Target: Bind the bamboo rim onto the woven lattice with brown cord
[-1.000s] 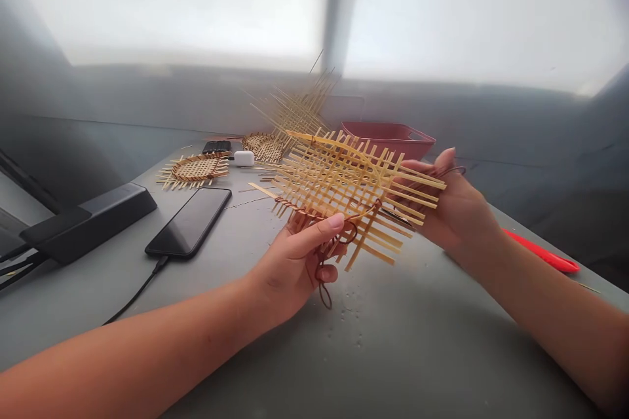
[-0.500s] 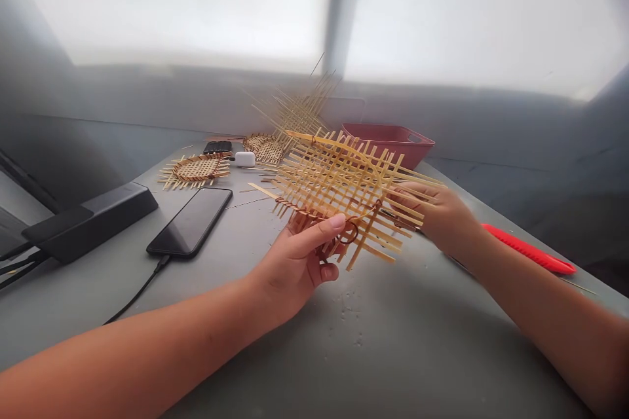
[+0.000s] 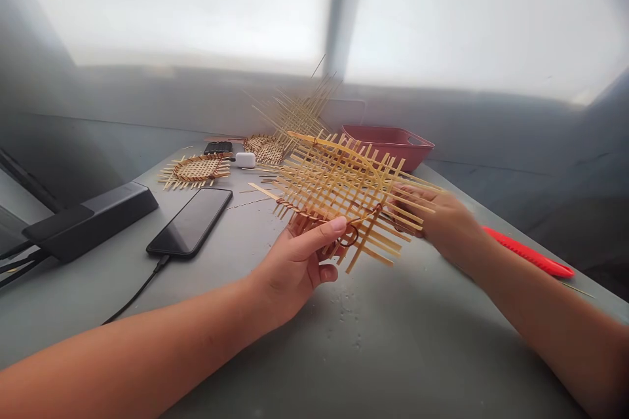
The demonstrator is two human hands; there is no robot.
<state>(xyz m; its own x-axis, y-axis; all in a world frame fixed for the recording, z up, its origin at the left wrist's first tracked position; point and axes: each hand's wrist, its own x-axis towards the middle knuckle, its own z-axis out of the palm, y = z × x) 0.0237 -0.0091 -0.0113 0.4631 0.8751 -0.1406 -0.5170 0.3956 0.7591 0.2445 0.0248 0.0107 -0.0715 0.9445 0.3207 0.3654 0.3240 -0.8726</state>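
Head view: left hand (image 3: pixel 289 268) fingers grip woven lattice (image 3: pixel 344 190); right hand (image 3: pixel 445 222) fingers unclear; no readable writing.

The bare left forearm reaches in from the near left corner of the worktop, angled up toward the middle. The left hand (image 3: pixel 295 262) is closed in a pinching grip, thumb stretched forward on top, fingers curled beneath. The bare right forearm comes in from the near right corner. The right hand (image 3: pixel 445 222) is blurred, back of hand upward, fingers pointing left, their grip unclear.
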